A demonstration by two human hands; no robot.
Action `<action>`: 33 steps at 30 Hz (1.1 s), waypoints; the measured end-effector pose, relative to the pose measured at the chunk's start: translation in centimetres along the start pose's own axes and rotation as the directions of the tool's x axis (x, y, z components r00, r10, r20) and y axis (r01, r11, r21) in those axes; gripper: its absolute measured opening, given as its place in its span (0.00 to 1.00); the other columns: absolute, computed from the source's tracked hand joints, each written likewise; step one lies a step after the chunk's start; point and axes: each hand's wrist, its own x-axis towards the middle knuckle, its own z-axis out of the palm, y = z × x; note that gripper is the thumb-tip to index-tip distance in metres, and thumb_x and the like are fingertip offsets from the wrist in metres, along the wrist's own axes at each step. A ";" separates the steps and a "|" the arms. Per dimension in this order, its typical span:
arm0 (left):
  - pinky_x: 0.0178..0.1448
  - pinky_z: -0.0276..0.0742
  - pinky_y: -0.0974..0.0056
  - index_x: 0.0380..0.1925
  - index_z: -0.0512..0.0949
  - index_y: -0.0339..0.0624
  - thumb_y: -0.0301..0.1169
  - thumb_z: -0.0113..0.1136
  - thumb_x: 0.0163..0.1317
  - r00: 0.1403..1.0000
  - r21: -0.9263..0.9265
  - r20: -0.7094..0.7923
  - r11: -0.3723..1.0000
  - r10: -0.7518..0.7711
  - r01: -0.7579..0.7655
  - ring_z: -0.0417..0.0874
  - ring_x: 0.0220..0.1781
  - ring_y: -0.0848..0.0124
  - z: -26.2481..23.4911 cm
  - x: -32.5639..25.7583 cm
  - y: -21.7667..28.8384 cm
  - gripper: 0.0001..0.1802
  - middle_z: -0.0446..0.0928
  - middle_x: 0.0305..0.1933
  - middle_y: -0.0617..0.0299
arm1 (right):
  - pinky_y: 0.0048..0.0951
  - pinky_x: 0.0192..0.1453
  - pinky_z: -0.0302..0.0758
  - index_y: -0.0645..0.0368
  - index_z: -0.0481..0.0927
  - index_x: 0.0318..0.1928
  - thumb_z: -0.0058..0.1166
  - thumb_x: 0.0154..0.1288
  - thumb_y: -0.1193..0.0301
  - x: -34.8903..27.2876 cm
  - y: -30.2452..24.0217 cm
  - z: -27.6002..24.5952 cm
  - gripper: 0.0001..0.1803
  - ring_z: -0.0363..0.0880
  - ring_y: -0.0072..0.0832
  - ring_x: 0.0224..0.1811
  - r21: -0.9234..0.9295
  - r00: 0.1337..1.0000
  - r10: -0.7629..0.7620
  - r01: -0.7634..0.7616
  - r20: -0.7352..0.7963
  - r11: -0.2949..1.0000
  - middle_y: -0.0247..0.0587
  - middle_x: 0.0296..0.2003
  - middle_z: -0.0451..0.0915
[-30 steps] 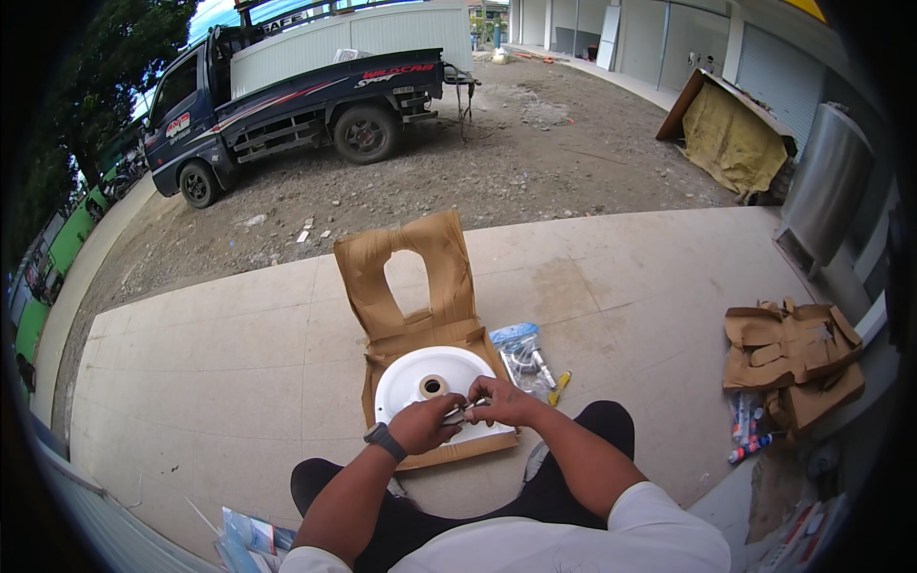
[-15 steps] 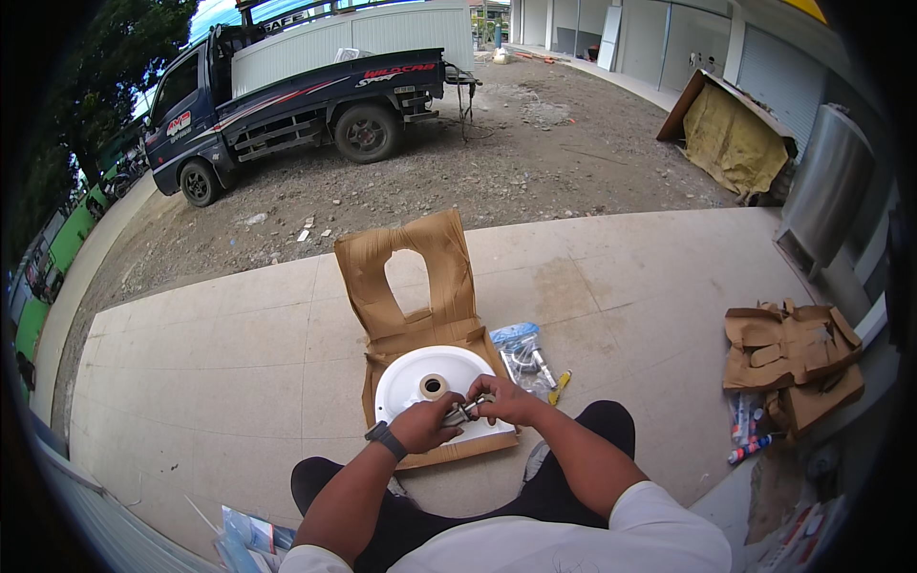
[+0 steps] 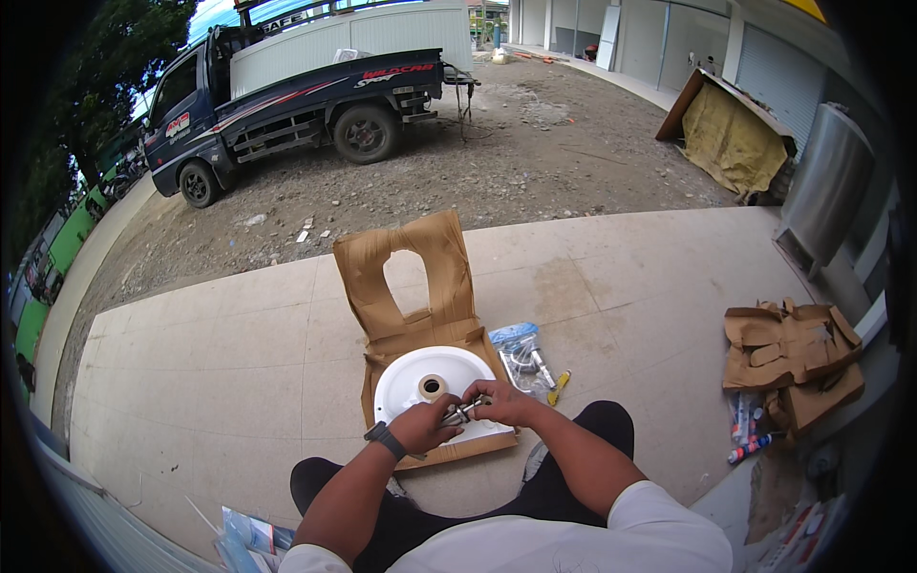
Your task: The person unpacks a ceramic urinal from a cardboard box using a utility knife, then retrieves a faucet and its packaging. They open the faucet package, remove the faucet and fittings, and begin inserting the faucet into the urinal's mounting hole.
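Both hands are gripping a metal fitting (image 3: 462, 413) over the basin (image 3: 420, 380): left hand (image 3: 420, 428) bracing; right hand (image 3: 501, 401) pinching its end; best turning slowly, keeping parts aligned.

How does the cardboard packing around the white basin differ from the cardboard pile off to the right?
The brown cardboard packing with the cut-out flap lies open in front of the person and holds the round white ceramic basin; the crumpled brown cardboard pile holds nothing visible. The packing's flap is spread out flat; the pile is folded and heaped. Both are brown cardboard lying on the concrete slab.
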 end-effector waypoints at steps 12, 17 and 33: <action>0.47 0.80 0.47 0.64 0.67 0.46 0.42 0.67 0.68 1.000 -0.018 0.016 1.000 -0.025 0.026 0.87 0.43 0.44 -0.4 -0.3 0.4 0.30 0.86 0.41 0.44 | 0.27 0.40 0.80 0.58 0.82 0.58 0.50 0.67 0.77 0.3 1.3 -0.6 0.20 0.84 0.22 0.47 0.358 0.986 0.155 -0.168 0.066 0.918 0.36 0.48 0.85; 0.46 0.82 0.49 0.62 0.68 0.45 0.39 0.64 0.70 0.997 0.014 -0.080 1.000 0.012 -0.011 0.89 0.39 0.50 -0.6 -0.6 0.5 0.25 0.87 0.33 0.51 | 0.31 0.46 0.81 0.58 0.81 0.58 0.51 0.70 0.77 0.1 0.5 -1.3 0.18 0.85 0.25 0.48 0.470 0.950 0.307 -0.250 -0.047 0.847 0.37 0.50 0.84; 0.46 0.80 0.46 0.63 0.67 0.44 0.38 0.66 0.68 0.988 -0.018 -0.145 0.998 -0.056 0.054 0.87 0.42 0.45 -2.1 -0.8 1.5 0.28 0.85 0.37 0.43 | 0.28 0.44 0.82 0.65 0.83 0.54 0.61 0.62 0.82 2.6 6.8 -14.7 0.18 0.84 0.27 0.41 0.045 0.744 0.500 -0.539 -0.443 0.841 0.42 0.40 0.85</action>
